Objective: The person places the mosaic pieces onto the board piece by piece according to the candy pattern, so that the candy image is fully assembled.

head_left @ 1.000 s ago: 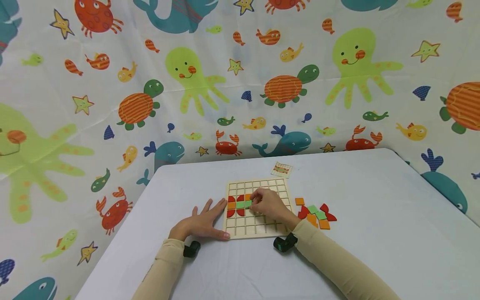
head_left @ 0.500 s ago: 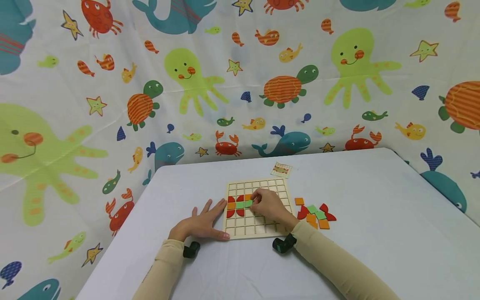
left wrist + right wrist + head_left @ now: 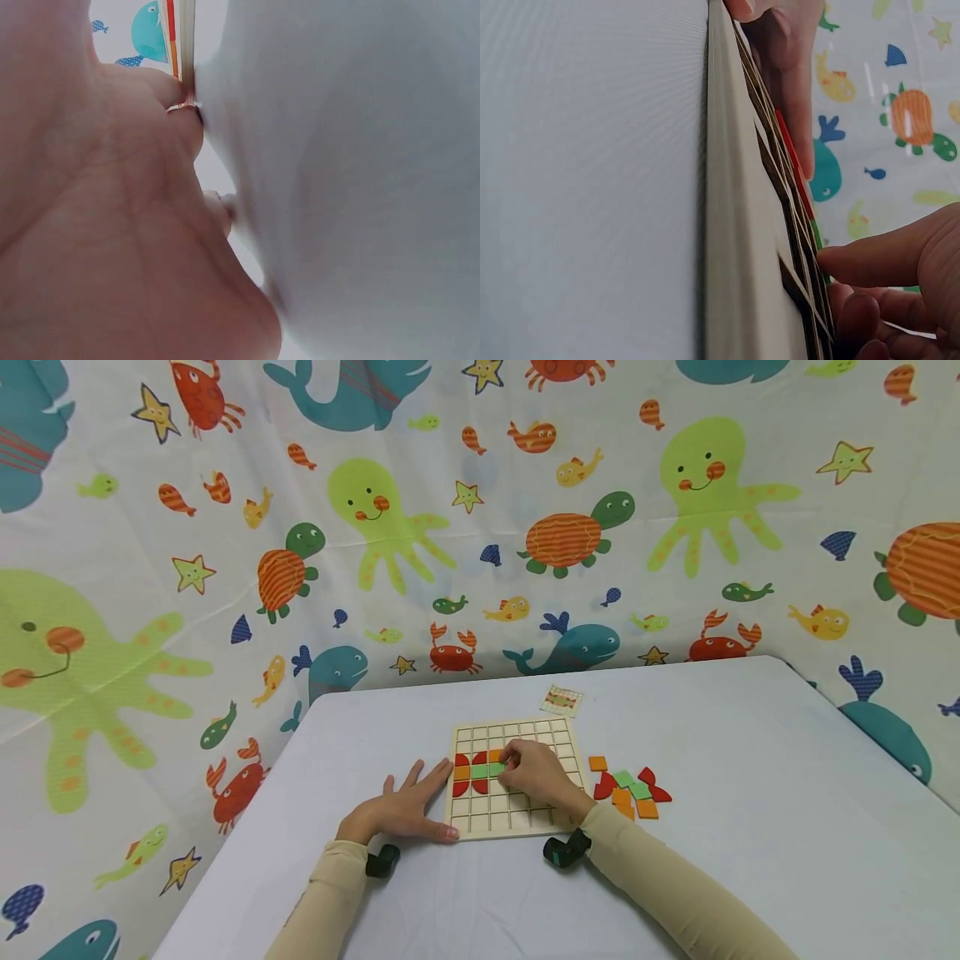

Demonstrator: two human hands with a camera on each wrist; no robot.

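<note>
Main change over the last second: the second green tile, skewed against the grid in the earlier head views, now looks square and flat in its cell on the board, just right of the first green tile and directly below the upper orange tile. Right hand is over the board, fingers curled, fingertips at that tile's right edge; the right wrist view shows contact, but can't tell whether it is a pinch or only a press. Tile is probably seated, or close to it, so the middle row reads as one cell further along: left orange tile, then two greens, with red quarter pieces above and below the row's start. Left hand hasn't moved: fingers spread, grasping nothing, resting at the board's left edge, thumb at its near-left corner, likely steadying it. Loose pieces in red, green and orange lie on the tabletop to the right of the board, seemingly unchanged, so more placing appears left. Printed card sits just past the board's far edge, also unchanged. Next call: let go cleanly without nudging the neighbouring tiles.
</note>
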